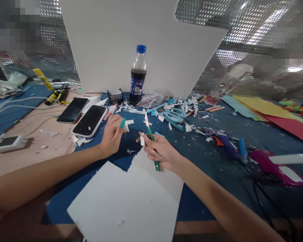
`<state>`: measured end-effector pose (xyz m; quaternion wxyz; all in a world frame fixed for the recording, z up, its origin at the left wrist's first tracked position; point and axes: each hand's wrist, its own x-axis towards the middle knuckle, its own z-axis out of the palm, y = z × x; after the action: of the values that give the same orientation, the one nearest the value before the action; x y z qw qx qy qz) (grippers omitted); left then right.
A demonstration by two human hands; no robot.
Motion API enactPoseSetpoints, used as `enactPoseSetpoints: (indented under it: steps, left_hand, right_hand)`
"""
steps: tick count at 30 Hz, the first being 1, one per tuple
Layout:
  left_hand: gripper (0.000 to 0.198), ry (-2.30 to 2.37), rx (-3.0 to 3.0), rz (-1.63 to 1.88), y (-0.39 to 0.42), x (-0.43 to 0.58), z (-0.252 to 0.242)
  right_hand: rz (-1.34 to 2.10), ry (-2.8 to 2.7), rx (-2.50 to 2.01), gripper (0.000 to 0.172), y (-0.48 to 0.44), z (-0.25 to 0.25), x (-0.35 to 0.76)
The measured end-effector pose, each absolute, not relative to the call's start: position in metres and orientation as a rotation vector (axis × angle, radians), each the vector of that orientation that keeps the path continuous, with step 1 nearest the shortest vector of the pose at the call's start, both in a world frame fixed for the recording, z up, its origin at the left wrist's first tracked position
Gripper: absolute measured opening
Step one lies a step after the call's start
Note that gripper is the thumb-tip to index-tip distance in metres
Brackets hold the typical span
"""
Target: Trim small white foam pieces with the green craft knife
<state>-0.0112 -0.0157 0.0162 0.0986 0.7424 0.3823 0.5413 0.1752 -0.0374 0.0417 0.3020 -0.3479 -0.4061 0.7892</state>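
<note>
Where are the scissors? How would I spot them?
Find the big white board standing at the back, with the cola bottle in front. Just right of the bottle, among white scraps, lie the scissors. Only they have pale blue looped handles.

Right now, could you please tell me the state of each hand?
Left hand: half curled; whether it holds anything cannot be told.
Right hand: closed on a green knife.

Bare-armed, nails painted.
Teal polish on left hand (112, 136) thumbnail; long, glossy, pale nails on right hand (161, 153).
</note>
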Motion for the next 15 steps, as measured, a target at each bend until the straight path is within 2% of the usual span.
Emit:
enactPoseSetpoints:
  steps: [2,6,15]
  left_hand:
    - [0.038,1.096,2.265,1.535,-0.015,-0.011,0.016]
    - [0.062,0.936,2.471,1.348,-0.018,-0.007,0.019]
    - [0.044,0.743,2.615,1.429,-0.020,-0.003,0.019]
  right_hand:
    - [2.078,-1.071,-0.912,0.030,-0.037,0.041,0.175]
    - [2.016,-1.060,-0.931,0.030,-0.037,0.039,0.173]
    - [1.890,-0.990,-1.072,0.037,-0.043,0.046,0.164]
